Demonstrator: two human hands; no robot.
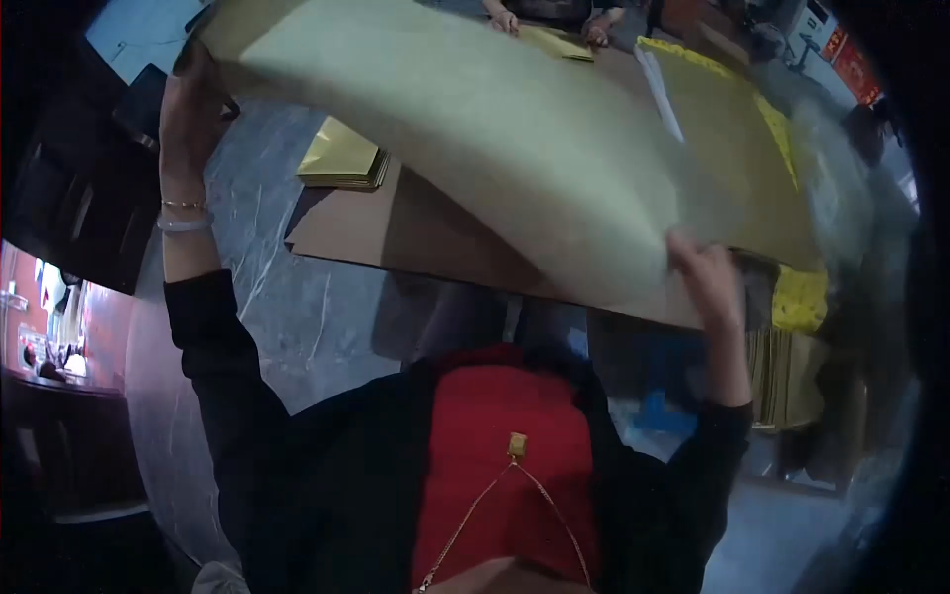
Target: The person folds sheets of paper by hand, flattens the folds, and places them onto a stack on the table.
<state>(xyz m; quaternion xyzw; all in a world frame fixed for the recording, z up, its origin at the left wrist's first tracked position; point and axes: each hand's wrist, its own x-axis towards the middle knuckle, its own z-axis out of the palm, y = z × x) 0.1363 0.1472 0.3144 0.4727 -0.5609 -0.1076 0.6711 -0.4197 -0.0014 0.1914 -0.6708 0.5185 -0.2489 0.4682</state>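
Observation:
A large, pale gold sheet of paper (475,129) is held up in front of me, bowed and slanting from upper left to lower right. My left hand (193,104), raised high at the far left, is closed on the sheet's upper left end; its fingertips are partly hidden. At the lower right corner, my right hand (707,277) grips the sheet, a little blurred by motion. Below it, a stack of shiny gold sheets (338,158) lies on a brown board (346,223).
On the right is a wide gold pile (737,129) with bright yellow edging. More stacked sheets (777,371) stand lower right, near a blue object (661,411). Across the table, another person's hands (597,30) are by a small gold sheet (554,42). Dark furniture (84,208) is at left.

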